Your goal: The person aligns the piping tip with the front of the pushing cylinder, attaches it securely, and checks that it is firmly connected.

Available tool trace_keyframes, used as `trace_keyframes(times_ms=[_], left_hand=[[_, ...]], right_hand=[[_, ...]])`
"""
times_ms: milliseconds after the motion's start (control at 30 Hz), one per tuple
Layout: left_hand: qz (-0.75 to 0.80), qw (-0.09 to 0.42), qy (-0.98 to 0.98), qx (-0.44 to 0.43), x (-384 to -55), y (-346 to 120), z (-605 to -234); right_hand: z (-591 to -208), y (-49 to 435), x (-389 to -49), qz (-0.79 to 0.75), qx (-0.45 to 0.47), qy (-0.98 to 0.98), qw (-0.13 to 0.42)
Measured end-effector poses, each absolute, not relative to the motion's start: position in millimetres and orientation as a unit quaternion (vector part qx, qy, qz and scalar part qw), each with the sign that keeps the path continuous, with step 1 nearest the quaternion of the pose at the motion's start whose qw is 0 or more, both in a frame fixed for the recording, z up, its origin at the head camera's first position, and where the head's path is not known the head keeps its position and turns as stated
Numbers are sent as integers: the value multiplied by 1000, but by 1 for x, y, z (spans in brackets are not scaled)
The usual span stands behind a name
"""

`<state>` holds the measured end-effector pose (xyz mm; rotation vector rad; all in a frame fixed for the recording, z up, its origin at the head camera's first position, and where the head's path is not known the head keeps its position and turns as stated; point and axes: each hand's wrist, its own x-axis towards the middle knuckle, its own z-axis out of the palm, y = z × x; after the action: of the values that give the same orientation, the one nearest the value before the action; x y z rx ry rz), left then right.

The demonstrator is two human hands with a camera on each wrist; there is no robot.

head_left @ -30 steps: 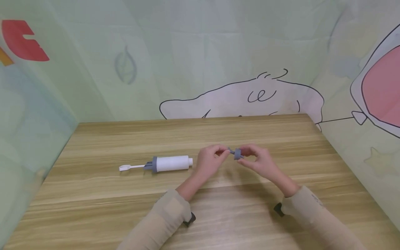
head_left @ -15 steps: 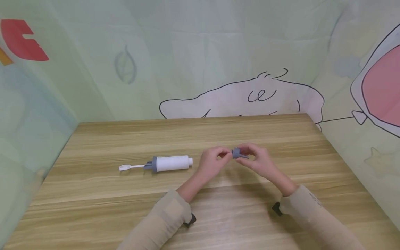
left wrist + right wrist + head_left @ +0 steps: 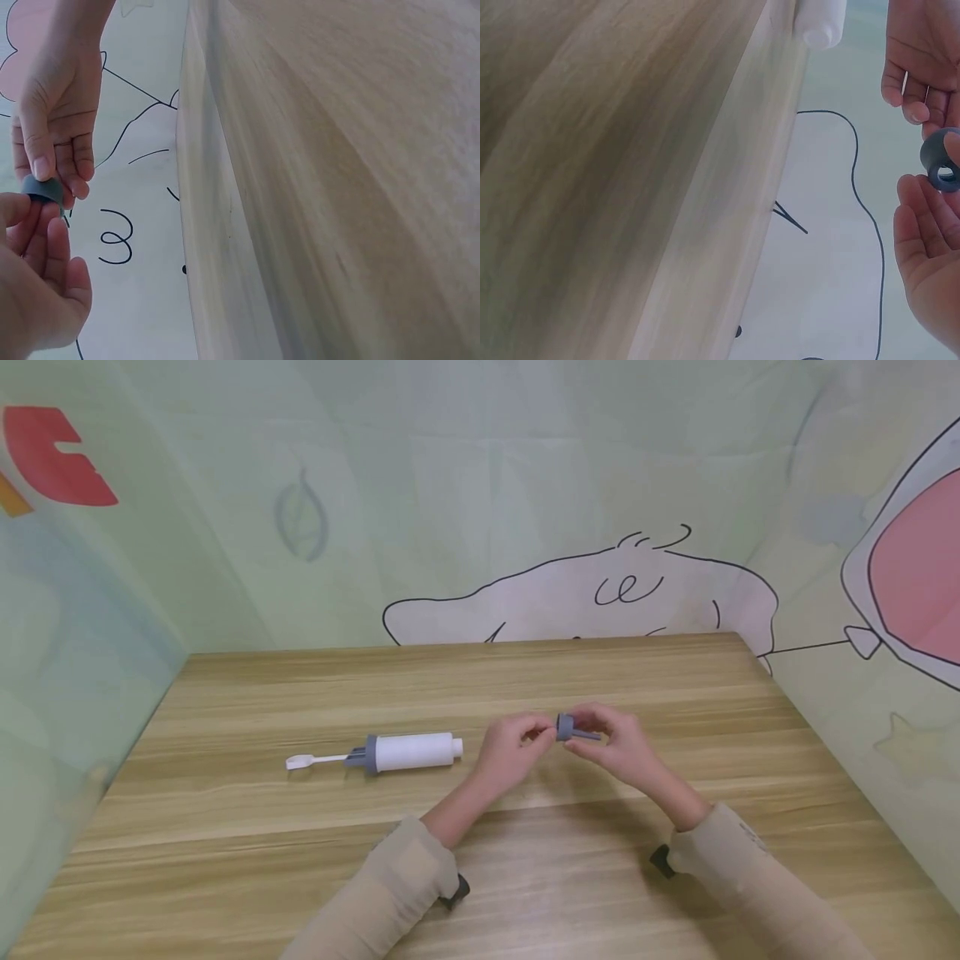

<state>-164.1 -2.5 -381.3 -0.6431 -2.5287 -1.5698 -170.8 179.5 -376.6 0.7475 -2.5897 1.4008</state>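
Note:
A small grey ring-shaped cap (image 3: 565, 727) is held up above the table between both hands. Out of its right side sticks a thin grey rod (image 3: 587, 735). My right hand (image 3: 618, 743) grips the cap between thumb and fingers. At the cap's left rim, the thumb and index finger of my left hand (image 3: 510, 747) pinch its edge; whether they also hold the rod's end is hidden. The left wrist view shows the cap (image 3: 43, 187) between both sets of fingertips. In the right wrist view, a round hole shows in the cap (image 3: 936, 154).
Left of the hands lies a white cylinder (image 3: 414, 752) with a grey collar and a white nozzle end. A thin white shaft with a loop handle (image 3: 300, 762) extends from it. The wooden table (image 3: 300, 877) meets printed cloth walls (image 3: 450, 527) behind and at the sides.
The grey rod, earlier jutting left of the cap towards my left fingers, now juts out on the right. My left fingertips have come up to the cap's rim. The white cylinder has stayed put.

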Motion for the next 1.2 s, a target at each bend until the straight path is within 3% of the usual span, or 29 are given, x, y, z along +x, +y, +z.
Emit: trace_keyframes(times_ms=[467,1200], left_hand=[[-495,-6,-834,-242,-160,-7,-377],[-467,5,-843,-265,-160,-12,-380]], right_hand=[[-378,180,-171,465,250,-848,39],[-380,173,-171,501,274,-821,10]])
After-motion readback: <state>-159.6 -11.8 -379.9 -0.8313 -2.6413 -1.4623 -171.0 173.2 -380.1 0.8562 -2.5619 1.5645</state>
